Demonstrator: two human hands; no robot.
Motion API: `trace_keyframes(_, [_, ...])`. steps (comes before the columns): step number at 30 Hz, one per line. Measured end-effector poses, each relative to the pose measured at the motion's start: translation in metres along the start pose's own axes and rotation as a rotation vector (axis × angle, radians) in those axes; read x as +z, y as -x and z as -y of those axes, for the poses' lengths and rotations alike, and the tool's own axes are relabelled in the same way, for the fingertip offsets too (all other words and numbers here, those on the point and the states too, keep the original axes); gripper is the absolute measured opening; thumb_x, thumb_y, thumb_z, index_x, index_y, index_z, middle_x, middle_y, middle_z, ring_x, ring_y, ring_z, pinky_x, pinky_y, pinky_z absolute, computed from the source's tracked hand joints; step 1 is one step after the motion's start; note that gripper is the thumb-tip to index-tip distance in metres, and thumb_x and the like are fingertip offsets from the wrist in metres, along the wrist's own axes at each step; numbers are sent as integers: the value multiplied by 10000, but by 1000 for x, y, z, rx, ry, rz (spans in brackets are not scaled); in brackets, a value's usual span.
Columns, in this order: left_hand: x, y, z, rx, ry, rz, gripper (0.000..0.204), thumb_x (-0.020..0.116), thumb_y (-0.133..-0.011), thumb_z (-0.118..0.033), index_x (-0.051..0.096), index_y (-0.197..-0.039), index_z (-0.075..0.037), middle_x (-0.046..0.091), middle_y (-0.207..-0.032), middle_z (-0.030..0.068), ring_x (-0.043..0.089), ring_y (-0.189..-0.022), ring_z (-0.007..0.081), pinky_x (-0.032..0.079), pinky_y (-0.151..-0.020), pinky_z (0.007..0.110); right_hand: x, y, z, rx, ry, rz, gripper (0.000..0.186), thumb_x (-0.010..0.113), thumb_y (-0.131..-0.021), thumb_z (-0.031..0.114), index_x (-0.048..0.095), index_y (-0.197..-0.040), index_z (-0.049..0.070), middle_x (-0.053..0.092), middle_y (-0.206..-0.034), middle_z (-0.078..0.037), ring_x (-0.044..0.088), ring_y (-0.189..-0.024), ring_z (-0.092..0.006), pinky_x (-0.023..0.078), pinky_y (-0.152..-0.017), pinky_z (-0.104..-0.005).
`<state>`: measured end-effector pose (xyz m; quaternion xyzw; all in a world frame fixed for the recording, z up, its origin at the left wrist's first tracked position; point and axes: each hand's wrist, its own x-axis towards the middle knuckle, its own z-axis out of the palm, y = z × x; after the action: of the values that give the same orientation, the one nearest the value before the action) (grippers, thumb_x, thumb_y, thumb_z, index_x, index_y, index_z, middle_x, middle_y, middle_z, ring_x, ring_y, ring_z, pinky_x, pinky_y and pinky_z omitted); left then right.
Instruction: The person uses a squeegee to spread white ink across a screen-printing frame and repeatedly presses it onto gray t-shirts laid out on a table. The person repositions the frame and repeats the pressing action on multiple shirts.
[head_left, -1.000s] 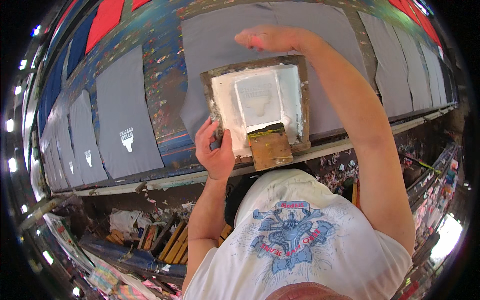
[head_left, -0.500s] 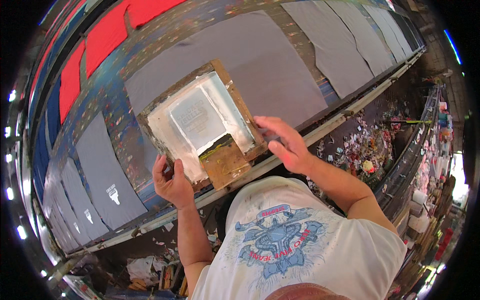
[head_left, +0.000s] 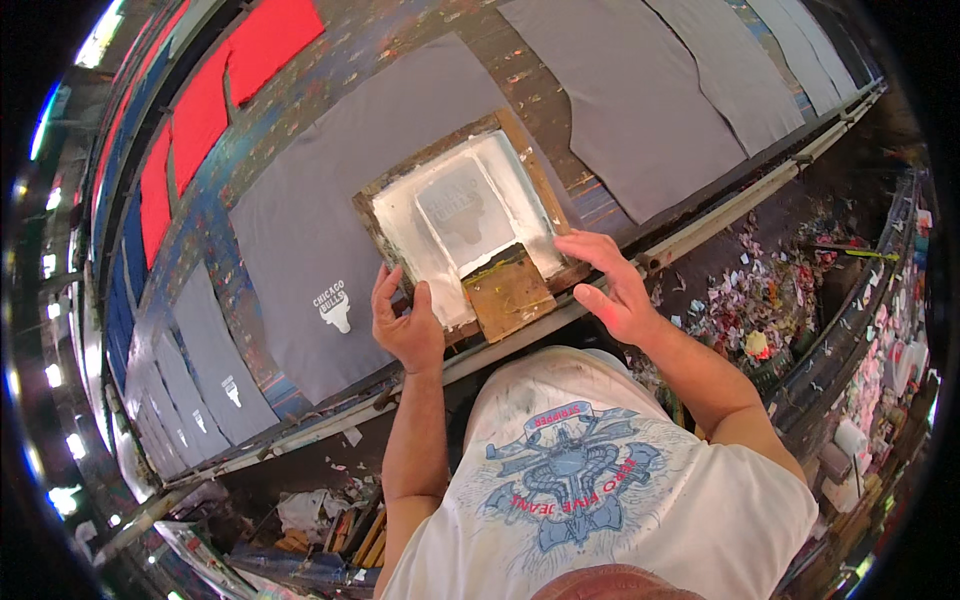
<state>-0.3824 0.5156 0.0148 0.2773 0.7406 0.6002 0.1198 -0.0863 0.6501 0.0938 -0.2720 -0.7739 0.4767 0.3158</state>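
Two bare hands at the wooden screen frame (head_left: 537, 178), positioned over the near right part of a large grey cloth (head_left: 345, 185); whether raised or resting, cannot tell. Left hand (head_left: 410, 325): clamped on the frame's left edge, thumb on one side, fingers on the other. Right hand (head_left: 615, 290): fingers at the right edge near the close corner, thumb apart from them; firmness of grip cannot be told. Brown flat block (head_left: 510, 298) leans inside the frame's near side. White print (head_left: 335, 308) shows on the cloth, left of the frame.
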Motion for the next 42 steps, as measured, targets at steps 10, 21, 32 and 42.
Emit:
trace_keyframes(10, [24,18,14,-31,75,-3,442,861,-911,102,787,-1335,2,692,-1575,207,688,-1407,260,550,-1175,380,-36,3,-15,-59,-44,84,547,784,-1057,302,697,-1528,38,724,-1508,-149,602,-1466,-363,315,-1364,-590])
trace_keyframes(21, [26,15,3,-152,57,17,521,863,-912,74,775,-1421,6,780,-1382,95,732,-1165,171,600,-1017,347,-28,1,-6,-88,278,10,530,854,-982,241,722,-1470,79,685,-1521,-153,591,-1480,-428,448,-1275,-575])
trace_keyframes(32, [-15,-20,-36,452,-669,394,486,721,-1019,-106,728,-1494,-2,606,-1620,222,567,-1482,435,413,-1283,573,8,-45,17,-518,688,433,424,709,-920,110,766,-1336,50,746,-1266,-119,702,-1212,-332,569,-1085,-492])
trace_keyframes(42, [-13,-36,-55,408,-815,581,478,703,-949,-75,728,-1419,8,623,-1659,107,712,-1294,339,560,-1092,516,5,-117,34,-229,654,676,303,680,-927,-17,788,-1206,33,780,-1139,-210,724,-1144,-456,587,-1007,-532])
